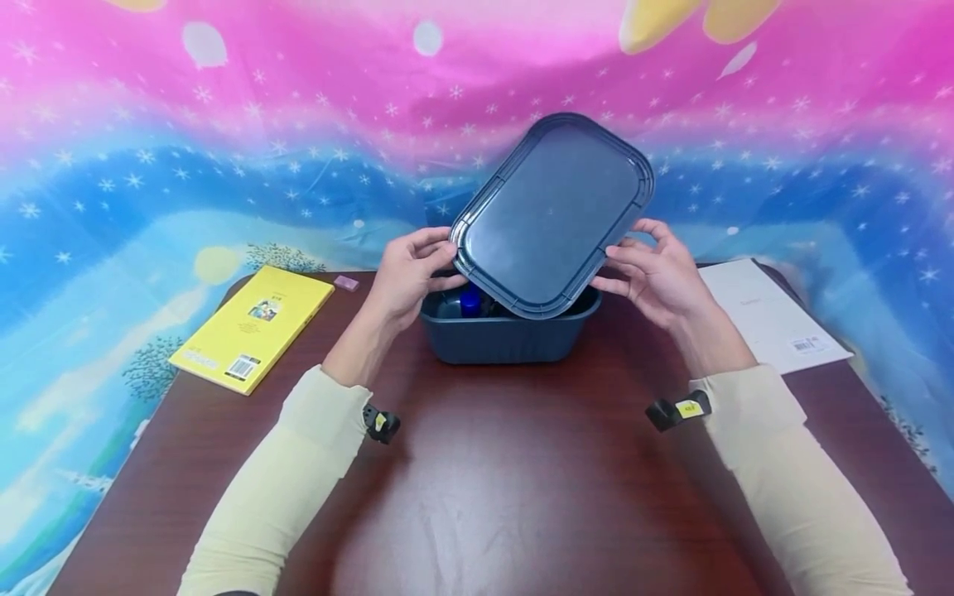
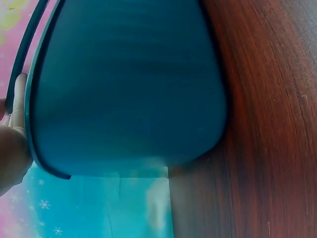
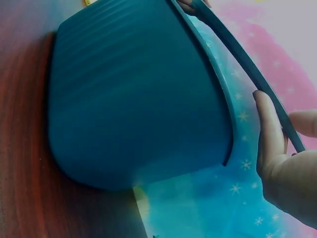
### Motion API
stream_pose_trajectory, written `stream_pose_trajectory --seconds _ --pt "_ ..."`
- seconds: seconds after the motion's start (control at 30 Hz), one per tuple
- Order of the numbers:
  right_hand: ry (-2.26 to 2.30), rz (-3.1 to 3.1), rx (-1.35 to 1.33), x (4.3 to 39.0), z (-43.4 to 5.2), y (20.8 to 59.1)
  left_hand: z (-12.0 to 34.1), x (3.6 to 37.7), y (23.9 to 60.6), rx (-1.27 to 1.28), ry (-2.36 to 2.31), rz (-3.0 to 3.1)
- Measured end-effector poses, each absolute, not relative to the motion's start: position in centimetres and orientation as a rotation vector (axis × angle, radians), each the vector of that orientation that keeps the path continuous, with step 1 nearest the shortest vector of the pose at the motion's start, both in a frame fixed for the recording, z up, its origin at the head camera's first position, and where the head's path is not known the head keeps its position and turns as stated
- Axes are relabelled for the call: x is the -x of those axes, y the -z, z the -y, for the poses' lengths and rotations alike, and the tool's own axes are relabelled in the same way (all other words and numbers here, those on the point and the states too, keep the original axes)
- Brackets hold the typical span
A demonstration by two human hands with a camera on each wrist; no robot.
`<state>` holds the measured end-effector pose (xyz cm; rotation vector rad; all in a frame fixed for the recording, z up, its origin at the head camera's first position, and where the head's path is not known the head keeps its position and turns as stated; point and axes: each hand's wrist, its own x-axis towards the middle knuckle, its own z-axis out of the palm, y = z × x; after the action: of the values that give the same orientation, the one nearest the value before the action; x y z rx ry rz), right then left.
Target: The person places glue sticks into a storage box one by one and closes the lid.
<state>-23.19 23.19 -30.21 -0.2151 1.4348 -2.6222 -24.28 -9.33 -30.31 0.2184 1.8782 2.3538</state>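
A dark blue-grey plastic lid (image 1: 551, 211) is tilted up over a matching storage box (image 1: 510, 341). The left hand (image 1: 413, 269) pinches the lid's left edge, thumb on the face toward the head camera. On the opposite side the right hand (image 1: 652, 269) grips the lid's right edge. Part of the box's opening shows under the lid, with a blue object (image 1: 471, 301) inside; the rest of the inside is hidden. In the right wrist view the lid (image 3: 242, 57) appears edge-on between fingers and thumb, apart from the box's rim. The box (image 2: 129, 94) fills much of the left wrist view.
A yellow book (image 1: 257, 331) lies at the table's left, with a small pinkish-purple block (image 1: 346, 283) beside it. At the right lies a white book or pad (image 1: 775, 314) with a barcode. A patterned cloth (image 1: 335, 165) hangs behind the dark wooden table (image 1: 514, 472).
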Motion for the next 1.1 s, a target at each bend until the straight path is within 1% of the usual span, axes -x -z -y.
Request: stream_pose_trajectory --seconds 0.17,0.4,0.53,0.63,0.9,1.1 --pt "2.651 -1.412 0.212 23.2 -23.4 29.7 9.6 24.5 30.0 -0.189 -2.384 -1.884" --pt "2.686 -1.485 0.055 24.2 -24.0 27.5 10.5 24.7 29.5 -0.189 -2.366 -1.934" --pt "2.734 -1.521 -0.021 24.9 -24.6 27.0 11.1 24.9 29.3 -0.201 -2.350 -1.958" --pt "2.728 -1.596 -0.042 25.2 -24.8 27.1 11.4 25.2 28.9 -0.226 -2.352 -1.976" --pt "2.700 -1.732 0.022 25.5 -24.5 26.2 12.1 25.6 26.7 -0.306 -2.432 -2.069" --pt "2.742 -1.774 0.023 25.4 -24.1 25.6 12.3 25.1 25.9 -0.484 -2.467 -2.145"
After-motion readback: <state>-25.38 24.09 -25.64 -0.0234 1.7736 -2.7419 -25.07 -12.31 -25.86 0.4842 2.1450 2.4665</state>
